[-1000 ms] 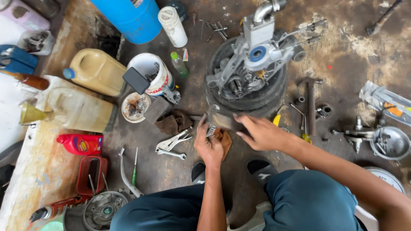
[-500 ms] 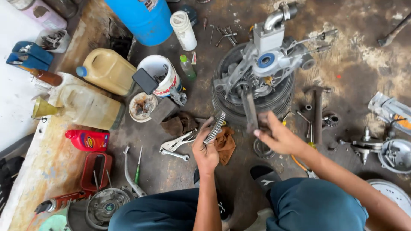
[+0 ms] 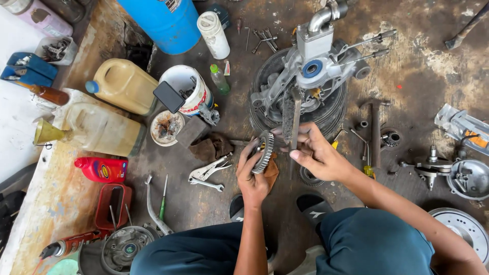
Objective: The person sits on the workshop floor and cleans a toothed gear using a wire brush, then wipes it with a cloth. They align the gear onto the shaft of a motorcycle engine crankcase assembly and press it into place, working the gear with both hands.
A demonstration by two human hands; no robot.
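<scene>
- Gear ring (image 3: pixel 266 151) sits edge-up, clamped in left hand (image 3: pixel 253 175) grip.
- Right hand (image 3: pixel 317 153) grip pinches flat file (image 3: pixel 290 119), just right of gear.
- Pliers (image 3: pixel 208 173) lie left of grip; bare floor (image 3: pixel 214 203) below.

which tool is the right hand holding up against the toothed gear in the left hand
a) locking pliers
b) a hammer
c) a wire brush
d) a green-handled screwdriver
c: the right hand grips a wire brush with dark bristles next to the toothed gear in the left hand, while the locking pliers, green-handled screwdriver and hammer all lie on the floor.
</scene>
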